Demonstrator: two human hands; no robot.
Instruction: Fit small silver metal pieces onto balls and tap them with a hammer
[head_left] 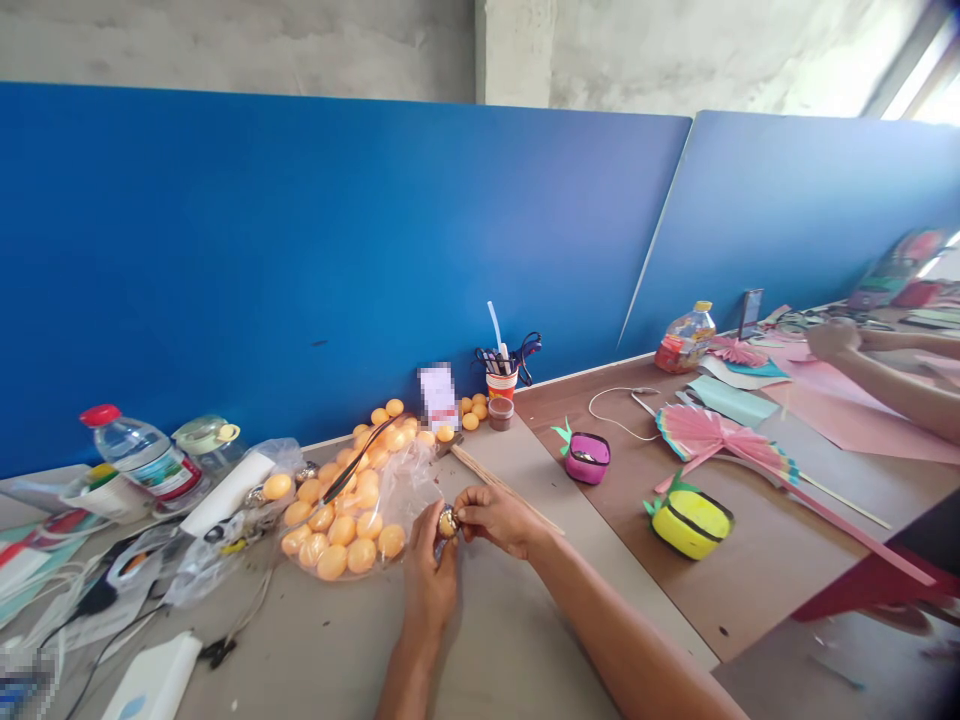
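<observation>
A small round ball, gold and silvery with dark marks, sits between both hands above the grey table. My left hand is closed around its left side, thumb and fingers gripping it. From the right, my right hand meets the ball with its fingertips pinched together; whatever they may hold there is too small to make out. Just left of the hands lies a clear plastic bag with many orange balls in and around it. Behind my right hand rests a bundle of thin wooden sticks.
A water bottle, a glass jug and tangled cables stand at left. Ahead is a paper cup of pens. Purple and yellow pouches and a pink paper fan lie rightward. Another person's arm reaches in.
</observation>
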